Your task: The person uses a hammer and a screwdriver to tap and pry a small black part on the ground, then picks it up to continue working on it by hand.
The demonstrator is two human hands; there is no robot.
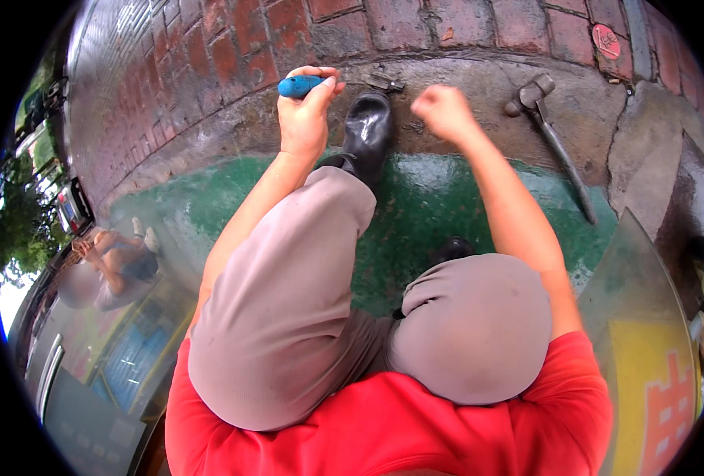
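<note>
My left hand [306, 119] is closed around a blue-handled tool [300, 86], whose thin shaft points right, toward a small dark metal piece [385, 82] on the ground. That piece lies just beyond the toe of my black shoe [368, 127]. Right of the shoe, my right hand [445, 113] is curled and slightly blurred; whatever its fingers may hold is hidden. A hammer [558, 147] rests farther right, its head on the concrete and its long handle slanting onto the green floor.
Red brick paving [352, 36] runs beyond the concrete strip, with a round red marker [606, 41] at far right. Green painted floor [415, 190] lies under my legs. A yellow-and-grey panel [645, 341] leans at right. Another person [114, 266] sits at left, apparently a reflection.
</note>
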